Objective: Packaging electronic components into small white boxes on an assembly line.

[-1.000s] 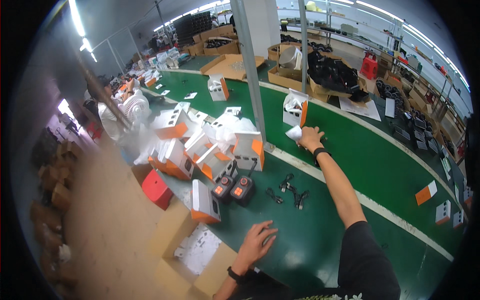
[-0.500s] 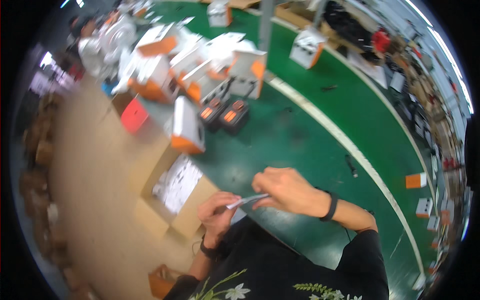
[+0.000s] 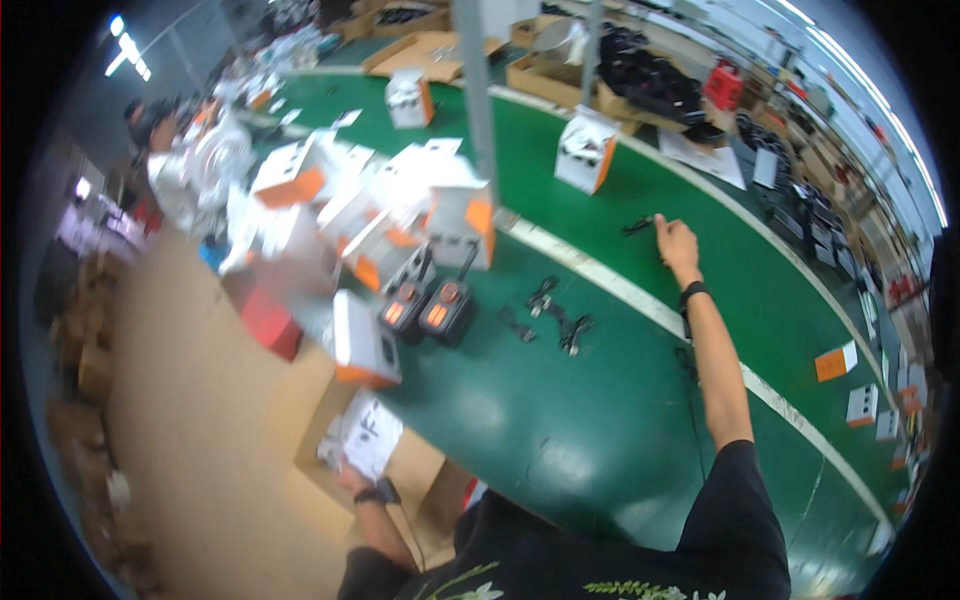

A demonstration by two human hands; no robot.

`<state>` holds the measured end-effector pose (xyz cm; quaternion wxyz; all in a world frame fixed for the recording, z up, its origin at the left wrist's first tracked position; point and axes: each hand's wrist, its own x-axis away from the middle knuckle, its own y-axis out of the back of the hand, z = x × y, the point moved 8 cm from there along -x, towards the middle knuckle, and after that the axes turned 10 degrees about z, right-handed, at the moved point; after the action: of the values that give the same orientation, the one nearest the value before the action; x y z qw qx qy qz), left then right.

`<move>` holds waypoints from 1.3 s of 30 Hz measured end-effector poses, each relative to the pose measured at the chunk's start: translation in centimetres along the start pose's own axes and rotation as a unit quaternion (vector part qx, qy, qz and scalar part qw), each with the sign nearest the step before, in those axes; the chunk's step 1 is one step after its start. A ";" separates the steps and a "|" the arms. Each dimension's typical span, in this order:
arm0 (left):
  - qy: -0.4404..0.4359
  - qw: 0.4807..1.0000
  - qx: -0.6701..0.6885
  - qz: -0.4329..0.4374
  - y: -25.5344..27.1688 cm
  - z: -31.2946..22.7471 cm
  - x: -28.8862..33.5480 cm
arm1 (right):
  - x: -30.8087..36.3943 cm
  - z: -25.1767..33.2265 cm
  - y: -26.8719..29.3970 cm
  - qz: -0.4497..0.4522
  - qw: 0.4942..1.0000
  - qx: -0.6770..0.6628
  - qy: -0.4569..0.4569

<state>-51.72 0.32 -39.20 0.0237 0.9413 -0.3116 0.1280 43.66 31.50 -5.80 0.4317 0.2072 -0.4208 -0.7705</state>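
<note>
Right hand [image 3: 676, 243] stretches far across the green surface [image 3: 600, 420], fingers touching a black cable [image 3: 638, 226]; left hand [image 3: 352, 478], lower left, grips white leaflets [image 3: 365, 437].

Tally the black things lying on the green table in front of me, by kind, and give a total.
Black units with orange panels: 2
Small black cable pieces mid-table: 3
Small black piece at the right hand: 1
Total: 6
</note>
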 end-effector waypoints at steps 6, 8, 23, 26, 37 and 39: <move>-0.105 0.988 -0.081 0.077 -11.4 -10.5 11.4 | -0.6 2.0 -2.7 -0.001 0.995 0.098 -0.020; -0.193 0.975 -0.057 0.090 -16.3 -17.8 17.8 | -4.4 2.4 -3.4 0.032 0.989 0.119 0.087; -0.421 0.781 -0.230 0.399 -29.7 -25.7 34.2 | -7.1 13.1 -3.1 0.014 0.966 -0.121 0.226; -0.409 0.794 -0.219 0.392 -28.8 -25.9 33.9 | -1.9 13.8 -3.3 0.036 0.937 -0.185 0.295; -0.267 0.652 -0.026 0.709 -31.7 -28.2 42.2 | 41.9 9.7 -0.3 0.276 0.876 -0.111 0.380; -0.255 0.639 -0.013 0.726 -31.2 -26.8 43.5 | 44.0 8.0 -1.5 0.253 0.881 -0.154 0.368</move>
<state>-5.71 3.50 -1.08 -0.1447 0.4079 -0.8898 -0.1449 13.67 -1.28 -0.59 0.7622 0.2936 -0.1457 -0.5583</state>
